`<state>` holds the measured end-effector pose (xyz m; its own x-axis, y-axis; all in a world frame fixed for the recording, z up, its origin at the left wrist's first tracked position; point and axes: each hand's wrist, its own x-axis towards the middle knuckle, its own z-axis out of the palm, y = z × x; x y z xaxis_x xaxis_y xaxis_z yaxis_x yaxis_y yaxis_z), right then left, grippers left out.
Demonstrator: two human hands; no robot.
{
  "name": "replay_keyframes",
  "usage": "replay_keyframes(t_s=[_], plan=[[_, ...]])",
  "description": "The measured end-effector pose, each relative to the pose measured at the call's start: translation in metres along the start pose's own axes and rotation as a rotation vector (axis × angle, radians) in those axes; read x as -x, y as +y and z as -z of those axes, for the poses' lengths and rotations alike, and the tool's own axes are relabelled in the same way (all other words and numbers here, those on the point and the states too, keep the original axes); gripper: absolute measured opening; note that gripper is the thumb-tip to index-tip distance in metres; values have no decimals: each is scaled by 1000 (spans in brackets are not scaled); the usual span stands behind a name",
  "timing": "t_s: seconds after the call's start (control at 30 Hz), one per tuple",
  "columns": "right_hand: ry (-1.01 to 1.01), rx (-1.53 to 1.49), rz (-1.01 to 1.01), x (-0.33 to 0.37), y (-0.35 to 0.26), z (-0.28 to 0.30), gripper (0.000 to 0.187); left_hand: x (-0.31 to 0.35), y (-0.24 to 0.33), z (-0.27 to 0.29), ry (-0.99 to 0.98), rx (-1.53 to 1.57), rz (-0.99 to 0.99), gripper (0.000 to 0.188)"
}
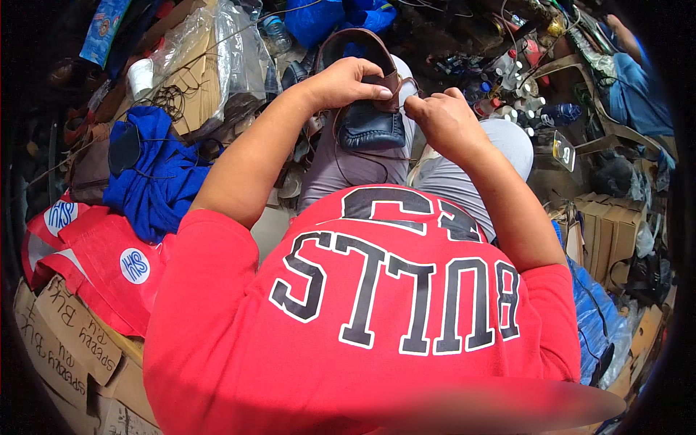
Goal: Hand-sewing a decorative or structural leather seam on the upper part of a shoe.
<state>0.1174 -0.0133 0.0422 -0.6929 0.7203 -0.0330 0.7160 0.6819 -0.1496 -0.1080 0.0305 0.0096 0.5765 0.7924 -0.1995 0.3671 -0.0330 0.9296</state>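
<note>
A dark leather moccasin-style shoe (371, 132) with a brown inner side and collar rests across my lap, its stitched toe pointing toward me. My left hand (348, 81) grips the brown edge at the shoe's opening, thumb on top and fingers curled inside. Just right of it, my right hand (444, 119) is closed in a pinch at the shoe's side. A brown lace or cord loops up near those fingertips; what exactly they pinch is too small to make out. A thin dark thread (339, 156) hangs in a loop from the shoe over my grey trousers (319, 170).
Blue cloth (156, 170) and a red bag (109, 254) lie at my left, above cardboard boxes (72, 333). Flat cardboard in clear plastic (239, 65) stands at the far left. Several small bottles (507, 72) crowd the far right, beside a chair frame (616, 130) and another person's blue-clothed leg (641, 98).
</note>
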Motion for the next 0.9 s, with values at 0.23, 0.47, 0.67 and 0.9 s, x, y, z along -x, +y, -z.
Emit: replay_keyframes(t_s=[0.23, 0.47, 0.67, 0.9], plan=[[56, -38, 45, 20, -2, 5, 8, 5, -5, -4, 66, -234, -190, 27], [60, -98, -105, 55, 26, 9, 7, 3, 5, 5, -10, -129, -13, 34], [152, -384, -131, 21, 5, 37, 23, 11, 6, 27, -276, 179, 33, 49], [-36, 62, 14, -4, -19, 17, 20, -1, 6, 18, -286, 46, 3, 37]])
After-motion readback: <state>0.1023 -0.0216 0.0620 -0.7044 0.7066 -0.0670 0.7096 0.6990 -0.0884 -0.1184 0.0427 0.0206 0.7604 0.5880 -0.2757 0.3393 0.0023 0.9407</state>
